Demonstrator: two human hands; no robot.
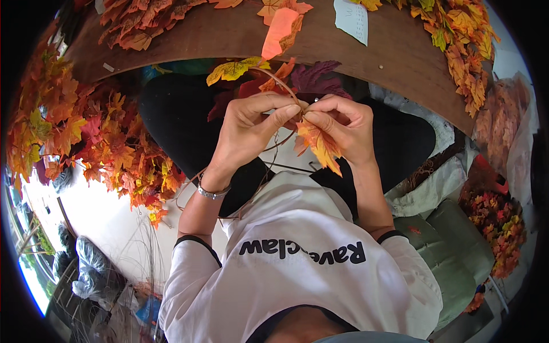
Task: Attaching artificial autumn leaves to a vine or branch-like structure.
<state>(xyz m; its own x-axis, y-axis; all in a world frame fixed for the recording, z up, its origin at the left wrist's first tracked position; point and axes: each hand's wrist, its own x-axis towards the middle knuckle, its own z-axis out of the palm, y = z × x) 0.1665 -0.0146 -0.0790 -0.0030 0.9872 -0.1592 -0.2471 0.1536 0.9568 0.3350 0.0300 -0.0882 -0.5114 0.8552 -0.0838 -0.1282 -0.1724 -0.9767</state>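
Above my lap, my left hand point(251, 123) pinches a brown stem point(282, 84) of an artificial leaf garland between thumb and forefinger. Close beside it, my right hand point(344, 123) is closed on the base of an orange-yellow maple leaf point(318, 144), where it meets the stem. The fingertips of both hands nearly touch. Beyond them on the garland are a yellow-green leaf point(235, 71) and a dark purple leaf point(320, 79), with red and orange leaves between. Thin brown stem loops hang below my hands toward my left forearm. The exact joint is hidden by my fingers.
A curved brown wooden table point(394, 63) edges the far side, bearing orange leaf piles and a white paper slip point(351, 22). Thick bunches of autumn leaves point(114, 143) hang at the left. On the right are a green padded seat point(452, 246) and a bag of small leaves point(496, 228).
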